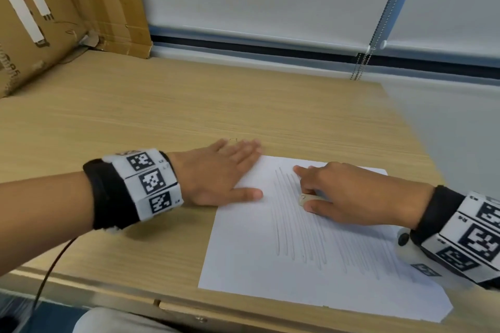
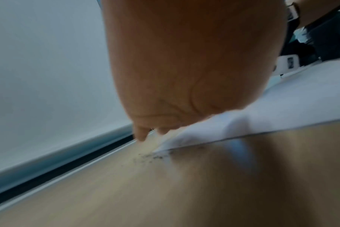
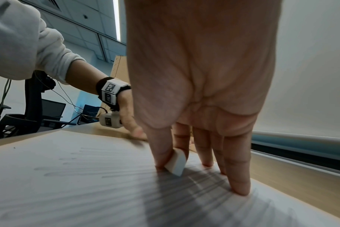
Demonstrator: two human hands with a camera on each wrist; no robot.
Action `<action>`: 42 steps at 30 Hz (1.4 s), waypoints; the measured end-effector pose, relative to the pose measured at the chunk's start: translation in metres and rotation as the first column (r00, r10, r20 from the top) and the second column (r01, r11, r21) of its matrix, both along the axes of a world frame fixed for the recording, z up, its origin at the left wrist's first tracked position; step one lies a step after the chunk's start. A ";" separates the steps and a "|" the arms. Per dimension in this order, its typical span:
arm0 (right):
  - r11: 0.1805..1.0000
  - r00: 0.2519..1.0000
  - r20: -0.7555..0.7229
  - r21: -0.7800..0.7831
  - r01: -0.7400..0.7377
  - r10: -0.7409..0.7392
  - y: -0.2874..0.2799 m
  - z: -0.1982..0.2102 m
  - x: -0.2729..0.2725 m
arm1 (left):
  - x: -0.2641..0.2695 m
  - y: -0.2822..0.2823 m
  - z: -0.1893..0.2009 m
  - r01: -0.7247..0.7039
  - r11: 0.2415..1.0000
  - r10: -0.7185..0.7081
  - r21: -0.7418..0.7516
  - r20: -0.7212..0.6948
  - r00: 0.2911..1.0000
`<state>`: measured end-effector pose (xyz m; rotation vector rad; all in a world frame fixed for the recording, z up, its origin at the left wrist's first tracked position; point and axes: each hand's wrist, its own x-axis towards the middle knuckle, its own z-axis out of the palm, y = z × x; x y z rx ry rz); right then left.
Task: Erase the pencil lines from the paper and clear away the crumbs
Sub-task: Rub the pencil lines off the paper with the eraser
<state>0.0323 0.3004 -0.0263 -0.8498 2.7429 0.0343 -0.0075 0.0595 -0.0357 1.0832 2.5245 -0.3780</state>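
Meanwhile, a white paper [image 1: 270,265] is seen lying flat near the front edge of a wooden desk [image 1: 135,116], covered with rows of pencil lines [image 1: 311,238]. A small white eraser [image 3: 176,163] is pinched between the thumb and curled fingers of the right hand [image 1: 351,194] and is pressed onto the lines near the sheet's far end. The sheet's far left corner is pinned by the left hand [image 1: 216,173], laid flat with fingers straight. Dark crumbs [image 2: 151,157] are scattered on the desk just beside that corner. Cardboard boxes [image 1: 40,8] are stacked at the far left.
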 end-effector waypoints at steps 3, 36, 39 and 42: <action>1.000 1.000 -0.008 -0.020 -0.016 0.015 0.001 -0.001 -0.001 | 0.015 -0.002 -0.003 0.157 0.987 -0.158 0.015 0.077 0.984; 0.988 0.983 -0.097 -0.009 -0.156 0.155 -0.039 0.004 -0.072 | 0.005 0.011 0.006 -0.157 0.988 0.156 0.000 0.107 0.982; 0.972 0.971 -0.049 0.026 -0.232 0.233 -0.040 0.007 -0.063 | 0.004 0.012 0.006 -0.160 0.987 0.156 0.025 0.118 0.981; 0.949 0.947 0.095 0.046 -0.313 0.308 -0.041 0.012 -0.044 | 0.004 0.012 0.005 -0.160 0.986 0.155 0.034 0.130 0.979</action>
